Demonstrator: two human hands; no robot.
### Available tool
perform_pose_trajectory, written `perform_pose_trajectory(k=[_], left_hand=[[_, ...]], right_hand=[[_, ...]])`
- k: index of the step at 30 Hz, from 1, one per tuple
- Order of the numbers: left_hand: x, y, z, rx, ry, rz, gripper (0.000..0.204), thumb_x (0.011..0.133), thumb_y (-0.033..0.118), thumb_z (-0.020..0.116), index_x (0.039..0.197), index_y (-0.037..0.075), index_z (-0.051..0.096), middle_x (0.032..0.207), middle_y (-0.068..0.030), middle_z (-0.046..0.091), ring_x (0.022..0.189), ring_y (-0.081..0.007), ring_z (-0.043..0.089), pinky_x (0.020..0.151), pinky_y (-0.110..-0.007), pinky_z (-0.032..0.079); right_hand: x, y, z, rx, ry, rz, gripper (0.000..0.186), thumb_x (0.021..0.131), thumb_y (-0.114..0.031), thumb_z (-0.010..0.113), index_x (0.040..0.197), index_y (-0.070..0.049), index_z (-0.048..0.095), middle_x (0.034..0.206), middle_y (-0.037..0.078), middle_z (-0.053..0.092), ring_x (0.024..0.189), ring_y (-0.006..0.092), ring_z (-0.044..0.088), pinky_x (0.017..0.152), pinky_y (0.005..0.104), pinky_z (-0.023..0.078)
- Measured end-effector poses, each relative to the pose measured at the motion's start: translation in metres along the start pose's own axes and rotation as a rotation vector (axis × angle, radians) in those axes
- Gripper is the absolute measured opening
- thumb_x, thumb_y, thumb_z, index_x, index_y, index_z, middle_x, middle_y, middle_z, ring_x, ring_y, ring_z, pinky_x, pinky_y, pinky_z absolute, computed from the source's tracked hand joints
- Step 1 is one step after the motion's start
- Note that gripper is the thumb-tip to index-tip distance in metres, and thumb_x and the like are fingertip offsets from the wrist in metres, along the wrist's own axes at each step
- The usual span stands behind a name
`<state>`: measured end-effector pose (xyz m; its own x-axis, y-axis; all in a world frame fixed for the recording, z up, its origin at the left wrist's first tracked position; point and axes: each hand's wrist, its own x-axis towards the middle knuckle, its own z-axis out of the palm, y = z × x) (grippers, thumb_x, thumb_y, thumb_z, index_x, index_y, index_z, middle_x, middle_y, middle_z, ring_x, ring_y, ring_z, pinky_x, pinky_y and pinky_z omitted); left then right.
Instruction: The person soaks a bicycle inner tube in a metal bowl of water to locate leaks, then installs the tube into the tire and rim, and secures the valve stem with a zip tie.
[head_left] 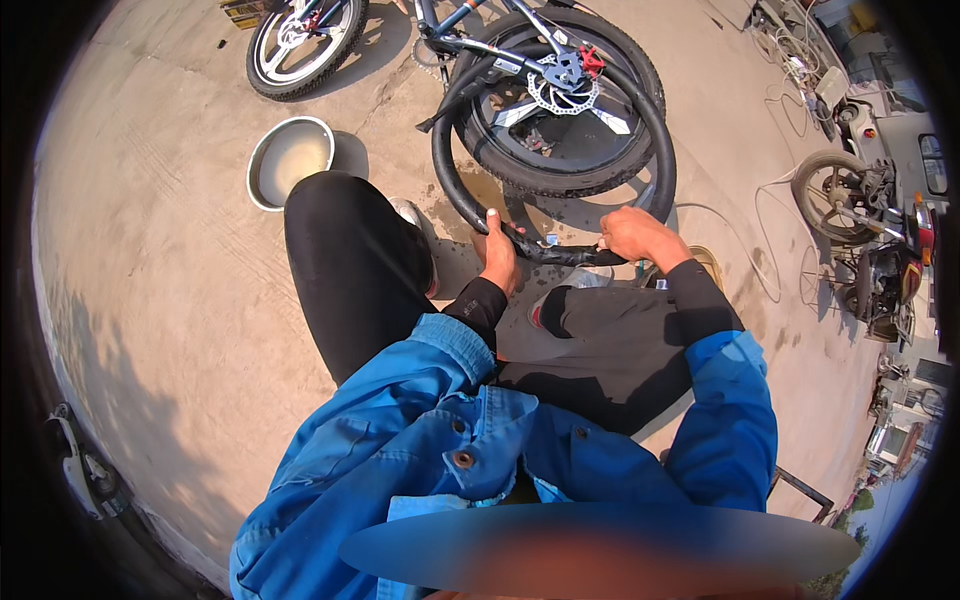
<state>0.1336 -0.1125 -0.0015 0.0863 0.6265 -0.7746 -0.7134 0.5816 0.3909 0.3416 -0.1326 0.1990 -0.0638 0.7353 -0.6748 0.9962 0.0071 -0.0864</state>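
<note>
A large black inner tube loops round the lower part of a bicycle's rear wheel, which has a brake disc and red caliper. My left hand is closed on the tube, thumb upward, at the loop's lower left. My right hand grips the same tube farther right, fingers curled over a darker, crinkled-looking stretch. A small light-blue item shows beside the tube between my hands; I cannot make out what it is.
A metal basin of cloudy liquid stands left of my knee. The bicycle's front wheel is at upper left. A parked motorcycle, cords and clutter line the right side. A yellowish container sits behind my right wrist.
</note>
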Motion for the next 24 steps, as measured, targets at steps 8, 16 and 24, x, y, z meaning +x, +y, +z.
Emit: perform_pose_trajectory(k=[8,16,24], left_hand=[[-0.005,-0.017,0.002,0.256,0.039,0.144,0.03,0.112,0.038,0.052,0.114,0.008,0.055,0.095,-0.0042,0.058,0.09,-0.0195,0.058,0.083,-0.04,0.049],[0.011,-0.024,-0.002,0.342,0.105,0.183,0.036,0.111,0.031,0.057,0.119,-0.004,0.053,0.107,-0.0162,0.063,0.092,-0.0261,0.06,0.083,-0.044,0.051],[0.003,-0.018,0.003,0.46,0.126,0.155,0.041,0.112,0.038,0.052,0.128,0.0,0.055,0.117,-0.0124,0.061,0.107,-0.0239,0.058,0.094,-0.043,0.049]], right_hand=[[0.005,0.014,0.012,0.012,0.017,0.024,0.029,0.093,-0.029,0.072,0.1,-0.001,0.079,0.105,0.025,0.076,0.105,0.046,0.071,0.091,0.0528,0.056],[0.01,0.012,0.014,-0.027,-0.006,0.026,0.03,0.094,-0.029,0.071,0.101,-0.002,0.079,0.104,0.024,0.076,0.104,0.0449,0.071,0.09,0.0527,0.056],[0.01,0.011,0.014,-0.044,-0.006,0.025,0.031,0.092,-0.029,0.072,0.1,-0.001,0.079,0.106,0.024,0.076,0.105,0.045,0.071,0.089,0.0528,0.057]])
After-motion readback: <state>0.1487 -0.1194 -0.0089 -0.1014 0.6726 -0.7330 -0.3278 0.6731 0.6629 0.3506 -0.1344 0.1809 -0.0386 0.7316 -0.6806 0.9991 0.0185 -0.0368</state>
